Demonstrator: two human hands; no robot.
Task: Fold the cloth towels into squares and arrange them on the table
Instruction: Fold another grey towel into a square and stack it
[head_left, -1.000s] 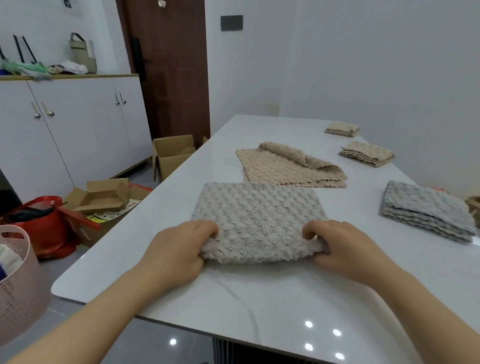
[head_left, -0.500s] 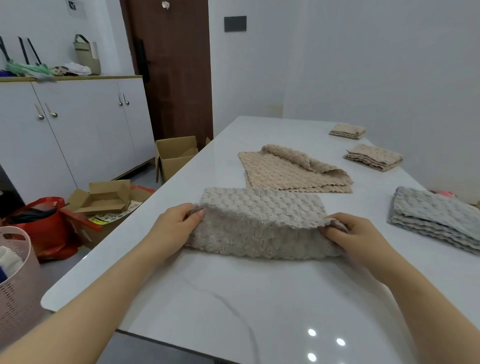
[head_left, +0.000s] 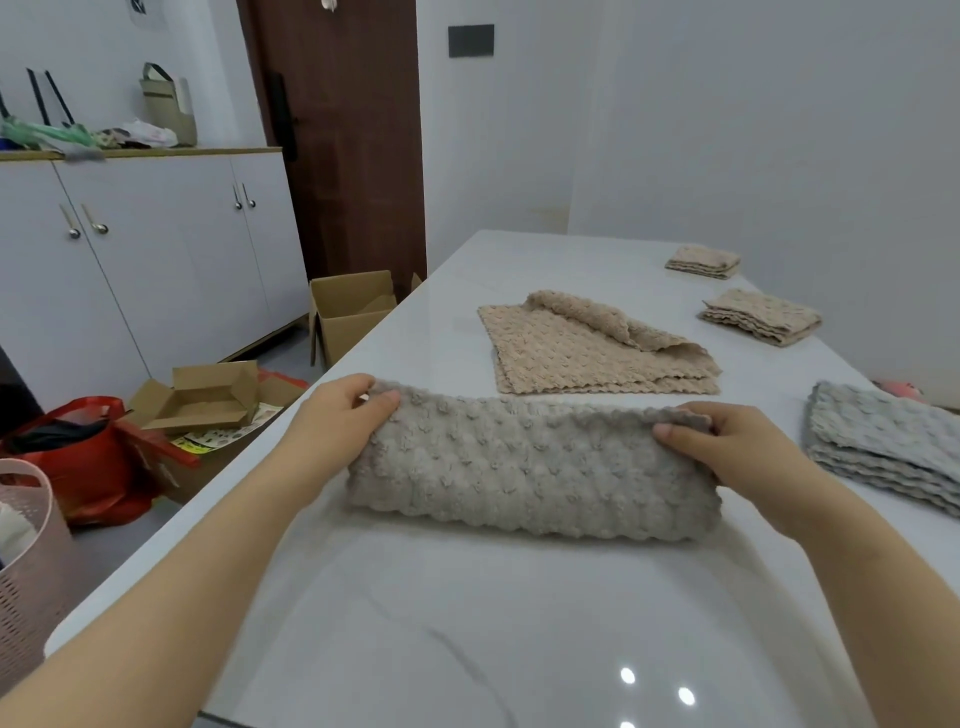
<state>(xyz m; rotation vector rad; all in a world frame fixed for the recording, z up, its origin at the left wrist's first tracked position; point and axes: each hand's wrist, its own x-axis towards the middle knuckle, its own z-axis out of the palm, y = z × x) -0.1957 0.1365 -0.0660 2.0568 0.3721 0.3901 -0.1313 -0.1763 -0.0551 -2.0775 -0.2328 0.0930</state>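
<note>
A grey-beige bubble-textured towel (head_left: 530, 467) lies folded in half on the white marble table (head_left: 519, 623), its fold toward me. My left hand (head_left: 337, 421) pinches its far left corner and my right hand (head_left: 727, 441) pinches its far right corner. Behind it a tan towel (head_left: 571, 353) lies spread out with one corner flopped over. A stack of folded grey towels (head_left: 893, 452) sits to the right. Two stacks of folded tan towels (head_left: 761, 317) (head_left: 704, 262) lie further back on the right.
Left of the table on the floor are a pink laundry basket (head_left: 26, 561), a red bag (head_left: 88, 457) and open cardboard boxes (head_left: 208, 395) (head_left: 348, 312). White cabinets (head_left: 145, 249) and a brown door (head_left: 343, 135) stand behind. A wall runs along the table's right side.
Both hands have carried the towel's near edge up and over to the far edge, folding it in half. The towel is now a narrow band.
</note>
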